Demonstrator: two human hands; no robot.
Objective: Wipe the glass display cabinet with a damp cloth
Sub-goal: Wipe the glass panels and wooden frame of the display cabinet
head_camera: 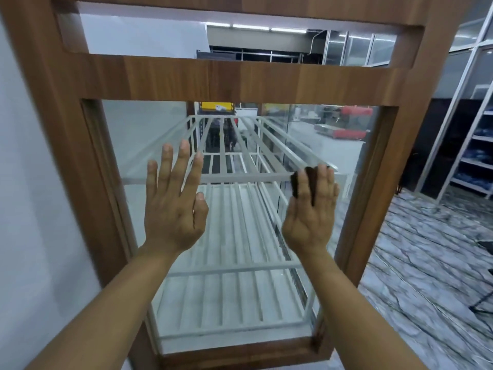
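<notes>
A tall display cabinet with a brown wooden frame (240, 78) stands right in front of me; its front is a large glass pane (138, 134) with white slatted shelves behind it. My left hand (174, 204) is flat against the glass, fingers spread, holding nothing. My right hand (310, 209) presses a small dark brown cloth (306, 180) against the glass at the right side of the pane, near the upper shelf's front rail. The cloth shows only between and above my fingers.
A pale wall (29, 209) runs along the left of the cabinet. A marble-patterned floor (426, 263) spreads to the right. White metal shelving (469, 145) stands at the far right. Red equipment shows through the glass behind.
</notes>
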